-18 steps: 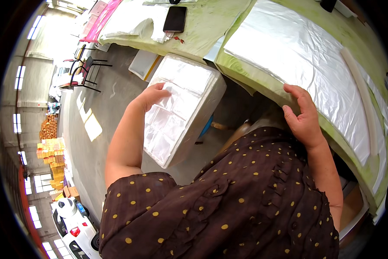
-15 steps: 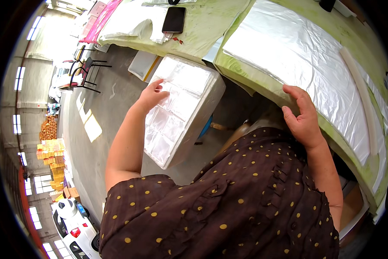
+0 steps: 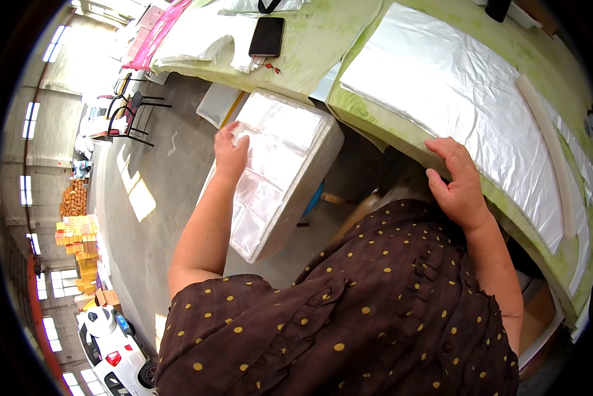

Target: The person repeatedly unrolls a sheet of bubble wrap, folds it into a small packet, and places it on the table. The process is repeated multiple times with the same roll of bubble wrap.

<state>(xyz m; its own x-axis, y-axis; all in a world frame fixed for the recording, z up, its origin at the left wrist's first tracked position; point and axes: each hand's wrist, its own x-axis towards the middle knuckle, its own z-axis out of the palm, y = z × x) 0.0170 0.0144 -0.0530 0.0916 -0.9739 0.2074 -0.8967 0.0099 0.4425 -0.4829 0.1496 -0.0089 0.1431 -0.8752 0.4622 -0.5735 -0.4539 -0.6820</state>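
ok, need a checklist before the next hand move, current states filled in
1. Left hand free: ok, fingers and thumb apart, nothing visible held.
2. Right hand free: ok, open at the edge of the green cloth-covered table.
3. Clear plastic packets exposed in the white rectangular foam box: ok.
4. Box steady: cannot tell, underside hidden.
5. Silvery-white plastic sheets smooth: not ok, creased.
6. Black rectangular phone clear of both hands: ok.
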